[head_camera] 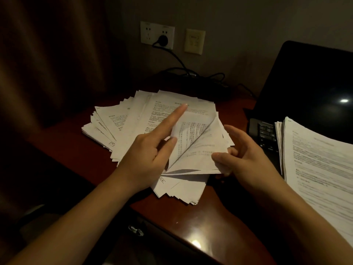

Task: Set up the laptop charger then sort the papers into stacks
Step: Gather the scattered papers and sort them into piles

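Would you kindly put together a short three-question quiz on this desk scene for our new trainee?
1. True or false: the black plug sits in the wall socket.
2. The neat stack rests on: A) the laptop keyboard; B) the floor; C) a chair.
3. Which hand points its index finger straight over the loose pile?
Key: 1 true; 2 A; 3 the left hand, while the right hand pinches the lifted sheet.
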